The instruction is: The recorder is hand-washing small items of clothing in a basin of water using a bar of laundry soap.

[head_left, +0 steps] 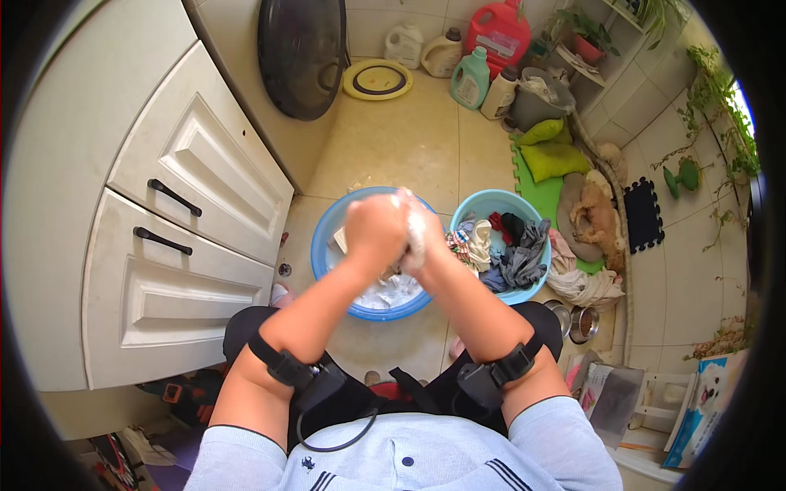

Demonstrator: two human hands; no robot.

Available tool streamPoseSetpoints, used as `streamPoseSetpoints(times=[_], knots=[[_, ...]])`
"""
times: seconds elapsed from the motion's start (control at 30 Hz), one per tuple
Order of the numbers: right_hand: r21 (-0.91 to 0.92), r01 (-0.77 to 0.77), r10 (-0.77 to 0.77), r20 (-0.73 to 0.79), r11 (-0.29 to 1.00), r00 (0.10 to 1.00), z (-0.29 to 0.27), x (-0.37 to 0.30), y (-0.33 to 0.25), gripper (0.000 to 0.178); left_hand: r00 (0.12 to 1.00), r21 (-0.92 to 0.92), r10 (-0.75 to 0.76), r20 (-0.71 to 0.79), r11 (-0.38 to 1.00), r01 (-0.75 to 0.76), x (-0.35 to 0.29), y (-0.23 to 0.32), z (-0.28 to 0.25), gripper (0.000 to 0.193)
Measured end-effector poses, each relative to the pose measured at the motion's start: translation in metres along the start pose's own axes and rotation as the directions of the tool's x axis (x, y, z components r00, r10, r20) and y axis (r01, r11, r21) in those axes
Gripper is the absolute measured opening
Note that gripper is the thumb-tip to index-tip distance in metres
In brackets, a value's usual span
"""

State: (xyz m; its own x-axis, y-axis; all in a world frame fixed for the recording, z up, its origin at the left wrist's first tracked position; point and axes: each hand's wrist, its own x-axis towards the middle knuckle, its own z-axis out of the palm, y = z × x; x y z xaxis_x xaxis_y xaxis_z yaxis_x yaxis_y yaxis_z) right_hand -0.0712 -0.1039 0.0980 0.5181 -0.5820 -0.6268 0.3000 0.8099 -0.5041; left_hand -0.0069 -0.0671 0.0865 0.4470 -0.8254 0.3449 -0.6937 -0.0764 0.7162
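Above a blue basin (323, 266), my two hands meet, slightly smeared by motion. My left hand (378, 229) is closed in a fist, pressed against my right hand (426, 245). Between them shows a foamy white cloth (415, 222), bunched up and mostly covered by my fingers; its kind of garment is not clear. Soapy water with wet white fabric (389, 292) fills the basin below. A light blue basin (536, 288) to the right holds a heap of grey, red, black and patterned clothes (517, 260).
White cabinets (188, 139) line the left side. Detergent bottles (470, 79) and a grey bucket (536, 100) stand at the back. A dog (598, 214) lies on the right near a pile of pale laundry (585, 286) and metal bowls (583, 324).
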Motion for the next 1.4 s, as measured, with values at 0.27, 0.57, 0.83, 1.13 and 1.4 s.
streamPoseSetpoints(times=[0.27,0.57,0.83,1.13,1.4], knots=[[0.084,0.048,-0.045,-0.046,0.995,0.998,-0.022,0.029,-0.004,0.026,0.992,0.14,0.122,0.015,0.983,-0.123,-0.014,0.008,0.006,0.041],[-0.049,0.087,-0.075,0.214,0.995,0.974,-0.016,0.021,-0.009,0.027,0.974,-0.037,0.228,0.001,0.973,-0.228,-0.016,0.015,0.001,0.039],[-0.048,0.081,-0.08,0.02,0.996,0.997,-0.029,0.035,-0.007,0.031,0.976,-0.051,0.207,0.066,0.978,-0.204,-0.02,0.017,0.004,0.039],[-0.069,0.095,-0.09,0.069,0.993,0.994,-0.027,0.035,-0.008,0.027,0.975,-0.094,0.221,0.0,0.971,-0.22,-0.018,0.018,0.005,0.041],[-0.11,0.108,-0.096,0.106,0.988,0.99,-0.009,0.008,-0.002,0.027,0.999,-0.032,-0.043,-0.004,0.999,0.043,0.008,-0.007,-0.009,0.044]])
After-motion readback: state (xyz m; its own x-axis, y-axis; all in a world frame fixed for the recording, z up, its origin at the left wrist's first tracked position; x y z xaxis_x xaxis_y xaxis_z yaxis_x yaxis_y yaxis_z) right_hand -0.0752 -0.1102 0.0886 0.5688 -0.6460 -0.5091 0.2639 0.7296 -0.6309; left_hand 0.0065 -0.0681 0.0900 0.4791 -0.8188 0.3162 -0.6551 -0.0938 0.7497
